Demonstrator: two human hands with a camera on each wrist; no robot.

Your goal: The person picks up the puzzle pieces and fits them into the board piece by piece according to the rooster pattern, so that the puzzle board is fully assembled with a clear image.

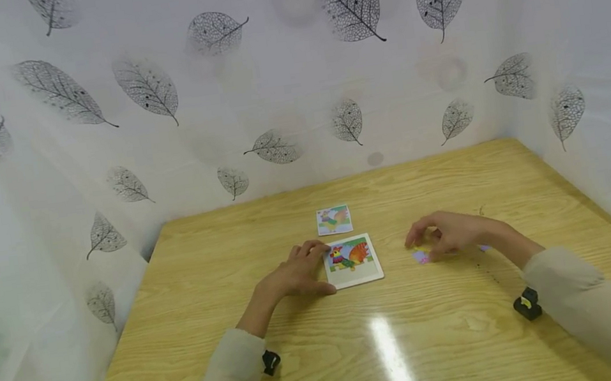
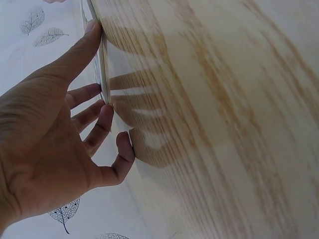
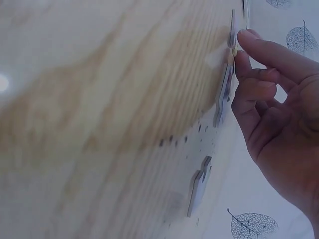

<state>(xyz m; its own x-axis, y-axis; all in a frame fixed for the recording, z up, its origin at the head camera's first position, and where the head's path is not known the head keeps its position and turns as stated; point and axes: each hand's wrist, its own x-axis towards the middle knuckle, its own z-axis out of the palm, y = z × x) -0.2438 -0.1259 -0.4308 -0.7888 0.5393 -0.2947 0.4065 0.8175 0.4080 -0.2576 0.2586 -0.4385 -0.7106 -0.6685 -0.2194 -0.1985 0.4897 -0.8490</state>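
Note:
A square white-framed jigsaw tray (image 1: 354, 277) lies on the table in the head view, with a rooster picture in its upper part and bare backing below. My left hand (image 1: 300, 273) rests against the tray's left side, thumb near the lower corner and fingers near the upper one. The left wrist view shows the tray edge-on at the fingertips of that left hand (image 2: 55, 134). My right hand (image 1: 450, 232) hovers low over loose jigsaw pieces (image 1: 422, 257), fingers bent and thumb apart, partly hiding them. In the right wrist view, its fingertips are right at the pieces (image 3: 222, 94).
A small rooster picture card (image 1: 334, 219) lies just behind the tray. Another jigsaw piece (image 3: 199, 186) lies apart from the others on the wooden table (image 1: 304, 358). A white leaf-print sheet (image 1: 279, 78) hangs behind the table and along both sides.

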